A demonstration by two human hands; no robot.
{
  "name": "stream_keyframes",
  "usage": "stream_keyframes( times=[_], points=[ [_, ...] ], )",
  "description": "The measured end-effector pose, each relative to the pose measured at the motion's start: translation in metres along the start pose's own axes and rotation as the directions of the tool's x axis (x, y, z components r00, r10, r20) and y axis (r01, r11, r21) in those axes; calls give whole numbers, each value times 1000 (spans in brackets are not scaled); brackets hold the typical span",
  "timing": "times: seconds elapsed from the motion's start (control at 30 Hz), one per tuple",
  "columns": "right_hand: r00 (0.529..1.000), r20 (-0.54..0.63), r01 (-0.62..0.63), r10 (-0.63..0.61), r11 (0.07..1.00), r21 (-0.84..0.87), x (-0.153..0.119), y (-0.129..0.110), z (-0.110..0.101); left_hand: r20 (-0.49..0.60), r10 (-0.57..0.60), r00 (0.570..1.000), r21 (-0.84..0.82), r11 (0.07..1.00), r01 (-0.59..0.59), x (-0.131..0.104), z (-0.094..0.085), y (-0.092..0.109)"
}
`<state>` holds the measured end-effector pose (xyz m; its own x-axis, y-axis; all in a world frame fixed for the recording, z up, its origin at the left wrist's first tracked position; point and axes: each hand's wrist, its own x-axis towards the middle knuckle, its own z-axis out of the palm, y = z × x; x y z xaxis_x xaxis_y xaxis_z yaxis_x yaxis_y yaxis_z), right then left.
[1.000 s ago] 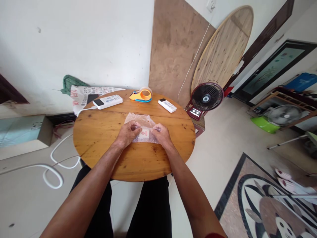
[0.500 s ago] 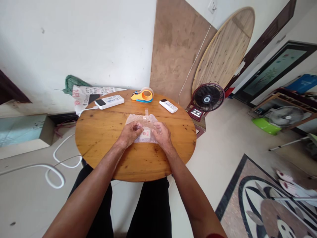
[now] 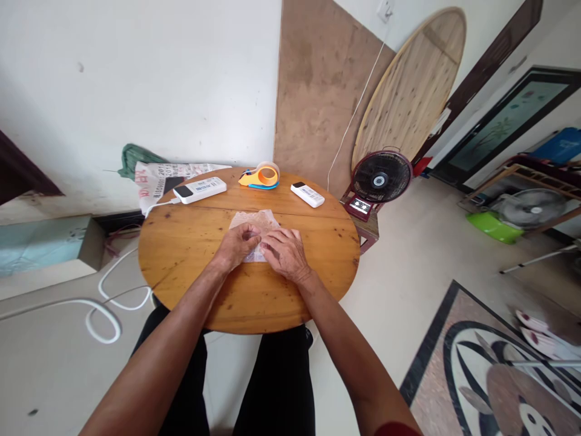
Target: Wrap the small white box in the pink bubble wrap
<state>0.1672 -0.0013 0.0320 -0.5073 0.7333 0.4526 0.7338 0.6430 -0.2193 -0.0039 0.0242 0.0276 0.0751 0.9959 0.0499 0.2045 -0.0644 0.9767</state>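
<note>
Bubble-wrap packet (image 3: 254,223) lain mid round wooden table (image 3: 190,254), pinched at its near edge by left hand (image 3: 236,243), pressed flat under open right hand (image 3: 285,254), tape dispenser (image 3: 259,176) and two remotes (image 3: 200,189) (image 3: 307,194) kept at table's far edge, bare tabletop left either side.

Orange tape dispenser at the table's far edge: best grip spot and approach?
Judging by its pose, take the orange tape dispenser with blue base from above, fingers pinching the two flat sides of the upright tape roll. The ring stands clear above the round wooden table, while the pointed end towards the white remote looks too low to pinch.
</note>
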Motion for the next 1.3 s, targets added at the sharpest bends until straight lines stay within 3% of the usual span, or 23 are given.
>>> stream_keyframes(
  times=[0.13,0.27,0.4,0.5,0.6,0.73,0.83,0.93,1.0,1.13,1.23,1.3],
  points=[
    [1000,-4,-6,6,1000,-2,-1,2,2,-51,-38,998,227,973,48,-4,-16,5],
    [999,-32,0,0,1000,5,-2,3,4,-23,-82,996,230,969,85,-9,-38,6],
    [999,-40,8,-8,1000,12,-2,2,3,-38,-57,998,366,928,67,-6,-43,-2],
    [999,-46,7,-7,1000,9,-3,2,2,-34,-88,996,573,814,92,-2,-37,-7],
    [998,-63,16,-16,1000,7,-3,2,2,-108,-84,991,734,666,136,-6,-35,-7],
    [998,-58,17,-16,1000,21,-3,1,3,-174,-73,982,838,512,187,-15,-40,1],
    [998,-53,20,-19,1000,22,-3,1,2,-186,-122,975,863,455,221,-18,-43,7],
    [998,-52,19,-18,1000,11,-3,1,1,-158,-134,978,849,487,204,-15,-44,6],
    [998,-53,21,-21,1000,7,-3,0,1,-139,-132,981,794,577,190,-13,-45,0],
    [999,-36,37,-37,999,-3,-4,0,1,-111,-207,972,494,837,234,-15,-46,-10],
    [999,-31,44,-44,999,-5,-4,2,2,-126,-259,958,242,928,282,-19,-42,-7],
    [998,-30,47,-47,999,0,-3,3,2,-151,-224,963,148,958,247,-21,-37,0]
  ],
)
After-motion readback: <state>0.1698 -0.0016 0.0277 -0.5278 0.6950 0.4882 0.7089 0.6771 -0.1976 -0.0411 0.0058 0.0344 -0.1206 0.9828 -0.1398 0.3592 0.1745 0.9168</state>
